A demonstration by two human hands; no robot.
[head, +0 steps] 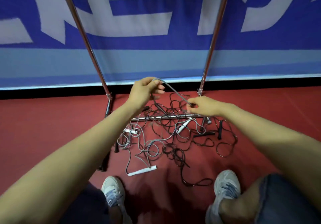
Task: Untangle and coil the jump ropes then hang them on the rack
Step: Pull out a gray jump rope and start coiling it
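Note:
A tangle of jump ropes (173,137) lies on the red floor: grey ropes with white handles (142,170) and dark ropes with black handles (220,130). My left hand (144,90) grips a grey rope (173,90) lifted above the pile. My right hand (199,106) pinches the same grey rope a short span along it, so the rope arches between both hands. The rack (83,32) stands behind the pile with two slanted chrome posts and a low crossbar (165,117), which some ropes cross.
A blue and white banner (156,32) hangs behind the rack. My two shoes (112,190) stand at the near edge of the pile. The rack's black feet (104,164) reach toward me on the left.

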